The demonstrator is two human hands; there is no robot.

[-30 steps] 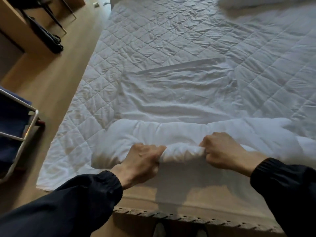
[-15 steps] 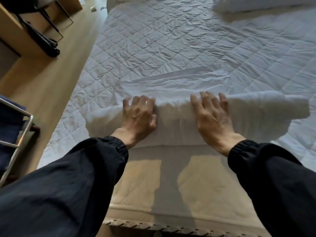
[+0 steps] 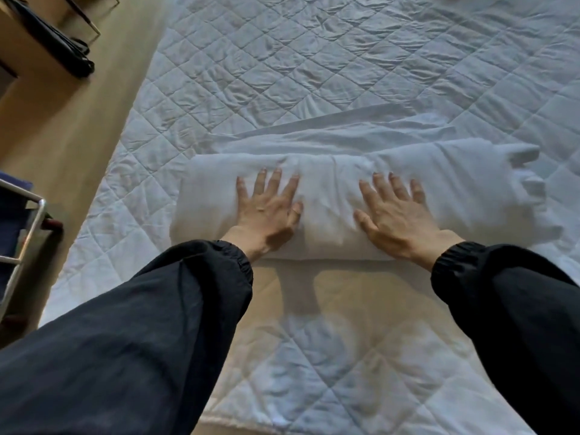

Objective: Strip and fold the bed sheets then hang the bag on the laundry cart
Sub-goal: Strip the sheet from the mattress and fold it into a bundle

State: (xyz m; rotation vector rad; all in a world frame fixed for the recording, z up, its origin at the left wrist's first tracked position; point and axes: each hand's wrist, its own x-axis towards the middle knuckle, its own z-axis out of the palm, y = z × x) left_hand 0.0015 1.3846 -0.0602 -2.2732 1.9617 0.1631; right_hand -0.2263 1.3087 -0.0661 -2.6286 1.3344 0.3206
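Your left hand [image 3: 270, 211] and right hand [image 3: 397, 215] press flat, fingers straight, on the rolled sheet [image 3: 329, 211], its long axis running sideways past both palms; the cart [image 3: 32, 235] to their left hides its contents.

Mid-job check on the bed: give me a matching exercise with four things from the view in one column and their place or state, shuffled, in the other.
Things:
1. rolled sheet
2. cart frame
3. mattress pad
4. black object

Places or states:
A. metal tube, at the left edge of the view
B. far top-left corner of the view
C. pressed under the flat left hand and right hand
D. diamond-quilted, covering the bed

Pairs: 1-C, 2-A, 3-D, 4-B.
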